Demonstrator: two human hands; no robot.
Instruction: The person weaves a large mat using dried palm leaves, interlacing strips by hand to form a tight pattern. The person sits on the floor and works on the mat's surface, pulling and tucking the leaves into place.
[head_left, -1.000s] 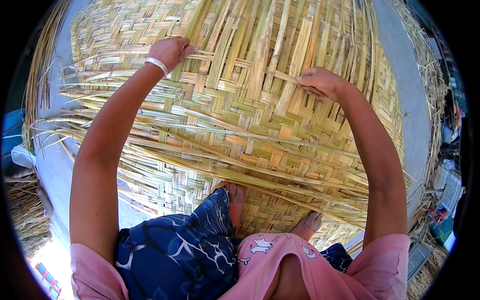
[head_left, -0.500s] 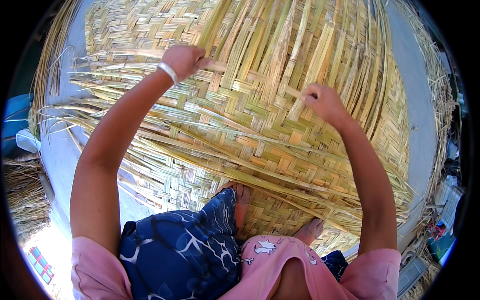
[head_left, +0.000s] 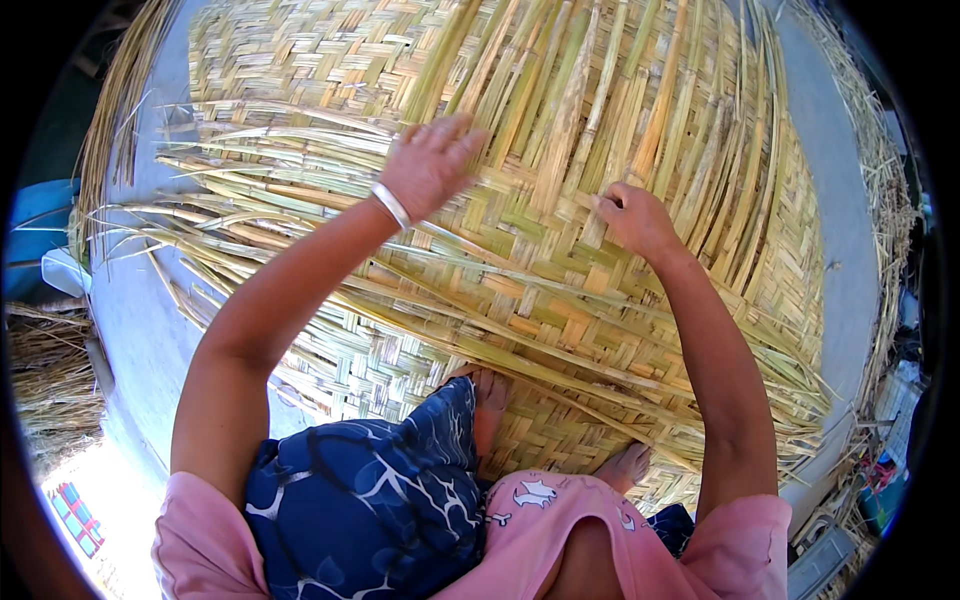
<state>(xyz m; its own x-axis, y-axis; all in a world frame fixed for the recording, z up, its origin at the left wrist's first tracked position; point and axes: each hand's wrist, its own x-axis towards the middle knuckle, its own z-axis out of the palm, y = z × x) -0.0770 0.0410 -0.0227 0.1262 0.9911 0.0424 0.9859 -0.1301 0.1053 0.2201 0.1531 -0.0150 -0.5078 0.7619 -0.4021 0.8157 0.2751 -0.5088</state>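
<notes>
A large mat [head_left: 530,235] of flat, yellow-green split reed strips lies woven in a zigzag pattern in front of me. My left hand [head_left: 432,170], with a white bangle [head_left: 392,205] at its wrist, is open over the weave. Its fingers are spread and slightly blurred. To its right, my right hand [head_left: 638,220] is closed in a pinch at the end of a reed strip, most of which is hidden by the fingers. Beyond both hands, long loose strips [head_left: 570,110] point away from me. More unwoven strips [head_left: 270,190] fan out to the left.
My bare feet [head_left: 487,388] rest on the near part of the mat. Grey floor [head_left: 130,330] shows around it. Reed bundles [head_left: 125,90] lie at the far left and a straw pile [head_left: 45,370] at the left. Dry stalks [head_left: 885,200] and clutter line the right edge.
My left hand has let go of the reed strip, opened, and moved right and slightly nearer. My right hand has shifted slightly nearer and remains closed.
</notes>
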